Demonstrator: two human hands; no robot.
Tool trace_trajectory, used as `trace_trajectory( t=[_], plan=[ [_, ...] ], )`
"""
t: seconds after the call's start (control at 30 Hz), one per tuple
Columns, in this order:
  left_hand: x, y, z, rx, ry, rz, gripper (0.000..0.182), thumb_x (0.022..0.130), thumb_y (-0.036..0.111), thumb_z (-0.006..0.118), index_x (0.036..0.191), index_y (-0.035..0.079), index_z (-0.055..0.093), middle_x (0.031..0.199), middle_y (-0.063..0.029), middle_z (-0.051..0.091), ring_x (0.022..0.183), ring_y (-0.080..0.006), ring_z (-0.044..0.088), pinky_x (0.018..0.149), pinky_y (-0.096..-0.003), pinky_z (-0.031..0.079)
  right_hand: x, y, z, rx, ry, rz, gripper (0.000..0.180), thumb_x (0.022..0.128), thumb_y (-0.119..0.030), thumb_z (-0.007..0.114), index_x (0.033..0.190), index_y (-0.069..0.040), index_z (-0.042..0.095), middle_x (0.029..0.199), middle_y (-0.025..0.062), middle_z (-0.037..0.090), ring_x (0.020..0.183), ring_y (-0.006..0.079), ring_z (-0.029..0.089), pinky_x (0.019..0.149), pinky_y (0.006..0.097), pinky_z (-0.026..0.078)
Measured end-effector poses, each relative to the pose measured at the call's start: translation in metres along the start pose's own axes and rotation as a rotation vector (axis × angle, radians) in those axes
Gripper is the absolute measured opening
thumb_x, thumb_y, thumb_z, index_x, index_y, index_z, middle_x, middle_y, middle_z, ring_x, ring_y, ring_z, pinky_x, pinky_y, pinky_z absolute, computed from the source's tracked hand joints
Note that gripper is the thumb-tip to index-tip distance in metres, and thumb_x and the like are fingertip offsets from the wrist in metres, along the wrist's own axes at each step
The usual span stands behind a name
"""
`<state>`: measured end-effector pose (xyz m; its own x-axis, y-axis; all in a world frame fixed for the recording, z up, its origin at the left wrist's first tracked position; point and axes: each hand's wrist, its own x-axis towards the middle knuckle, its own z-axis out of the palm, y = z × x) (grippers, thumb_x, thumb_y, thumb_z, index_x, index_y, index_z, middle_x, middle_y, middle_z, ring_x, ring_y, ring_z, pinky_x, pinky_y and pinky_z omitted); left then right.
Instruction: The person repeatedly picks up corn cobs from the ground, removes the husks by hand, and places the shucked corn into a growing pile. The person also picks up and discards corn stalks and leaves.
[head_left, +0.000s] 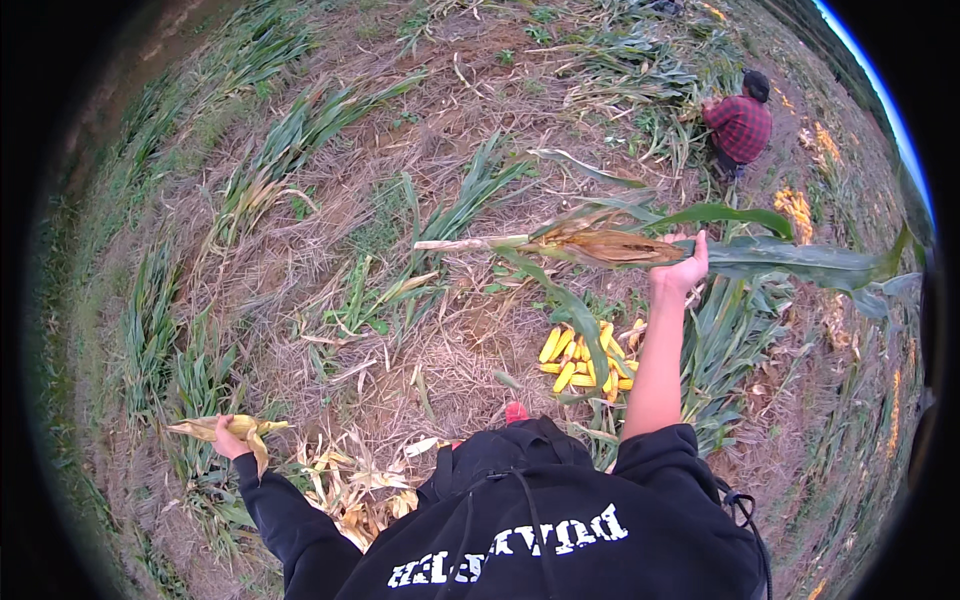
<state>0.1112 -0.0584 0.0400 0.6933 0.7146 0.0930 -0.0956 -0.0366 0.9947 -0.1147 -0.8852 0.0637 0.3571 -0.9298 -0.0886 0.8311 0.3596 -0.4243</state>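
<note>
My right hand (684, 259) grips a cut corn stalk (472, 244), held out level above the ground to the front right. On that stalk is an ear in a dry brown husk (607, 246), and long green leaves (795, 259) trail off past my hand. Far out to the left, my left hand (229, 441) is closed around pale yellow corn husk (244, 429); whether an ear is inside cannot be made out. Below the stalk lies a pile of husked yellow corn ears (566, 358), partly crossed by a hanging leaf.
Shed husks (356, 480) lie near my left side. Felled green stalks (465, 195) are spread over the straw-covered soil. Another person in a checked shirt (739, 127) crouches at the upper right. More ears (795, 214) are heaped along the right.
</note>
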Motion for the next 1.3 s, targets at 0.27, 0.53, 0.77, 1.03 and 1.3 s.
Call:
trace_trajectory(
  t=[0.27,0.53,0.77,1.03,1.3],
  plan=[
    [-0.091,-0.082,0.072,0.077,-0.309,-0.250,0.038,0.065,-0.008,0.062,0.103,-0.013,0.059,0.119,-0.0142,0.061,0.097,-0.0230,0.061,0.082,-0.0342,0.052,-0.012,-0.089,-0.160,0.126,0.108,-0.187,0.038,0.096,-0.035,0.047,0.066,-0.013,0.041,0.061,0.0021,0.036,0.061,0.0180,0.031,0.060,0.0342,0.030],
    [-0.135,-0.087,0.162,0.137,-0.552,-0.196,0.043,0.067,-0.007,0.066,0.108,-0.010,0.058,0.111,-0.0136,0.062,0.097,-0.0234,0.062,0.084,-0.0331,0.052,-0.056,-0.145,-0.237,0.115,0.742,-0.455,0.049,0.095,-0.043,0.039,0.116,-0.001,0.054,0.112,0.0194,0.056,0.106,0.0342,0.053,0.095,0.0512,0.041],
    [-0.128,-0.117,0.220,0.253,-0.670,-0.387,0.031,0.067,-0.002,0.067,0.097,-0.008,0.063,0.101,-0.0096,0.063,0.088,-0.0228,0.062,0.081,-0.0337,0.052,-0.161,-0.211,-0.383,0.380,1.045,-0.489,0.061,0.097,-0.040,0.026,0.147,-0.004,0.030,0.150,0.0234,0.030,0.139,0.0424,0.030,0.107,0.0698,0.025],
    [-0.155,-0.161,0.298,0.190,-0.936,-0.375,0.035,0.068,-0.004,0.070,0.102,-0.007,0.063,0.097,-0.0104,0.065,0.085,-0.0219,0.064,0.078,-0.0344,0.054,-0.194,-0.318,-0.358,0.524,0.753,-0.571,0.055,0.103,-0.029,0.030,0.145,0.006,0.025,0.149,0.0271,0.029,0.137,0.0474,0.029,0.109,0.0671,0.030],
    [-0.235,-0.067,0.291,0.242,-0.929,-0.274,0.037,0.071,-0.005,0.070,0.108,-0.005,0.061,0.099,-0.0114,0.065,0.090,-0.0213,0.063,0.085,-0.0329,0.051,-0.077,-0.268,-0.397,0.137,0.718,-0.112,0.080,0.093,-0.028,0.063,0.146,0.004,0.013,0.143,0.0288,0.037,0.132,0.0419,0.041,0.110,0.0548,0.037]
  ],
)
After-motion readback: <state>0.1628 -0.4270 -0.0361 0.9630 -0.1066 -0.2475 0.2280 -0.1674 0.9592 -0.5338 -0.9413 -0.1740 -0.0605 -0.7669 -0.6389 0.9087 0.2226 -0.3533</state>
